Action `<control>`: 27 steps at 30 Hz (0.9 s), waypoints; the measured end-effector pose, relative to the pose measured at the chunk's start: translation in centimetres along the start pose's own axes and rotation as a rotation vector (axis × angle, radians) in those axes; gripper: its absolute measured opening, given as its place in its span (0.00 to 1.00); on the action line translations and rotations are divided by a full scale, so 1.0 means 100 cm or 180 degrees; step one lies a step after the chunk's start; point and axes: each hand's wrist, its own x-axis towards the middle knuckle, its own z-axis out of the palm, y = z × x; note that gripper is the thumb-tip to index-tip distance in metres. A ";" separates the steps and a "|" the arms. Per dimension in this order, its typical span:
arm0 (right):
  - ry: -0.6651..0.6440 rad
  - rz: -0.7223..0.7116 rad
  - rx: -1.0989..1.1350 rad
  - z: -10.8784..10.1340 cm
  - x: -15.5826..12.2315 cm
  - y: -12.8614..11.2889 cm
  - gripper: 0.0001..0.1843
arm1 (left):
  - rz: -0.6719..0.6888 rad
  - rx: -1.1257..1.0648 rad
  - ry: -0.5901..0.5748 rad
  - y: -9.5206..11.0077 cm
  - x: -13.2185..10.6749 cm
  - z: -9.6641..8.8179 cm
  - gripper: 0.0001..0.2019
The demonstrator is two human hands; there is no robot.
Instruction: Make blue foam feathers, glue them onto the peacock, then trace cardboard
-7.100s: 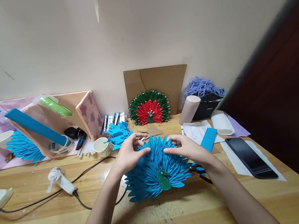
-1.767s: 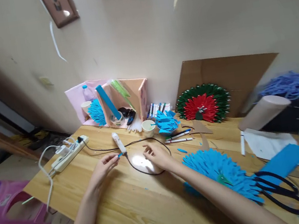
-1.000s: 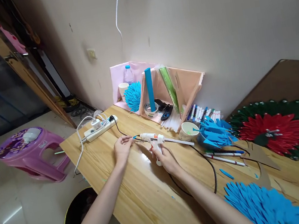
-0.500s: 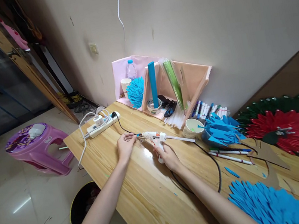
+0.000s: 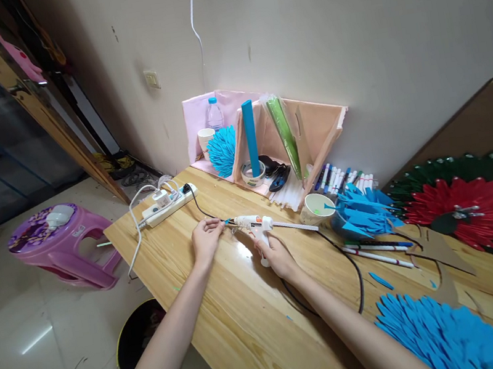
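My right hand (image 5: 275, 256) is closed around the handle of a white hot glue gun (image 5: 253, 224) held just above the wooden table (image 5: 250, 327), its nozzle pointing left. My left hand (image 5: 207, 239) pinches a small blue paper piece (image 5: 227, 221) right at the nozzle tip. The gun's black cord (image 5: 355, 279) loops back across the table. A blue paper feather fan (image 5: 443, 337) lies at the lower right.
A white power strip (image 5: 166, 204) sits at the table's left end. A pink organiser (image 5: 286, 141) with a blue roll, a paper cup (image 5: 316, 208), blue cut pieces (image 5: 361, 213), markers and a red-green fan (image 5: 469, 205) line the wall. A purple stool (image 5: 57, 245) and a bin (image 5: 138, 345) stand on the floor.
Over the last half second little has moved. Earlier, both hands left the blue fan, my right hand picked up the glue gun and my left brought a blue piece to its tip.
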 end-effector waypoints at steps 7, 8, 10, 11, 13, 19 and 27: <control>0.0106 0.0068 0.0019 0.001 0.003 0.000 0.18 | -0.0070 -0.0022 -0.0131 0.004 -0.001 -0.001 0.18; 0.0138 0.0063 0.0015 0.000 0.004 0.000 0.18 | -0.0066 -0.0024 -0.0140 0.004 -0.001 -0.002 0.18; 0.0233 0.0034 -0.0018 -0.002 0.007 -0.001 0.18 | -0.0052 -0.0019 -0.0155 0.005 -0.001 -0.002 0.19; 0.0300 0.0012 -0.0047 -0.003 0.010 -0.003 0.19 | -0.0044 -0.0010 -0.0167 0.006 0.000 -0.002 0.19; 0.0434 -0.0060 -0.0166 -0.004 0.015 -0.006 0.19 | -0.0020 0.0023 -0.0195 0.006 0.001 -0.003 0.20; 0.0620 -0.0156 -0.0891 0.002 0.032 -0.017 0.10 | 0.0010 0.0168 -0.0269 0.011 0.003 -0.005 0.20; 0.0416 -0.0086 -0.1584 -0.036 0.001 -0.036 0.22 | -0.0327 0.0345 -0.0631 0.022 -0.036 0.002 0.21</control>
